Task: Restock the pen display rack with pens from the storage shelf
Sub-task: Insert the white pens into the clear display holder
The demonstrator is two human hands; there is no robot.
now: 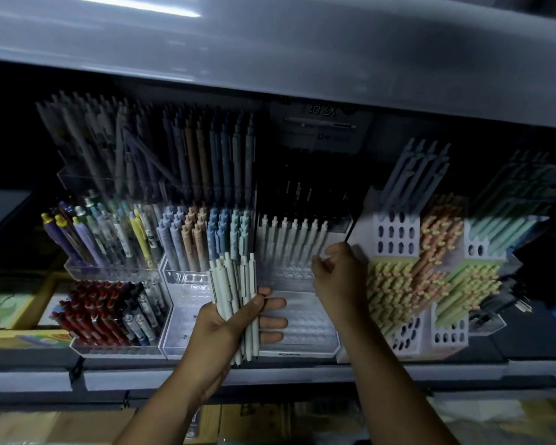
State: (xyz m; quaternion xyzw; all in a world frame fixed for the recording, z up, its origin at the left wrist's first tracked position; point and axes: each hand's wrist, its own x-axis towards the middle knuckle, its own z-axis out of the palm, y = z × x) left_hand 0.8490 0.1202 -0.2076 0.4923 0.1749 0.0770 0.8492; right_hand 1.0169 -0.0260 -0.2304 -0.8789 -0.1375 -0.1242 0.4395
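Head view, pen shelf, dim light.

- My left hand (235, 326): curled round a bundle of white pens (230, 290), held upright with clip ends up. My fingertips reach across the left edge of the clear pegged rack (302, 329).
- My right hand (337, 274): fingers curled at the right end of the standing row, against the last pen there. I cannot tell whether it is pinching that pen or only touching it.
- Row of white pens (289, 239): one line seated in the back holes of the clear pegged rack, leaning away from me.
- Open room: the rack's holes show bare between that row and the front lip, and between my two hands.
- Left edge: a holder of blue and tan pens (193, 236) stands just beside the rack, and my bundle overlaps its lower right corner.
- Right edge: a white holder with oval holes (395, 234) sits just beside my right hand, with orange and yellow pens (395, 293) packed below it.
- Far left: a clear tray of red pens (90, 316).
- Behind the row: black pens (302, 191), barely visible in shadow.
- Above: the grey upper shelf (302, 59) overhangs the back rows.
- Below: the front edge of the shelf (142, 377) runs beneath both wrists.
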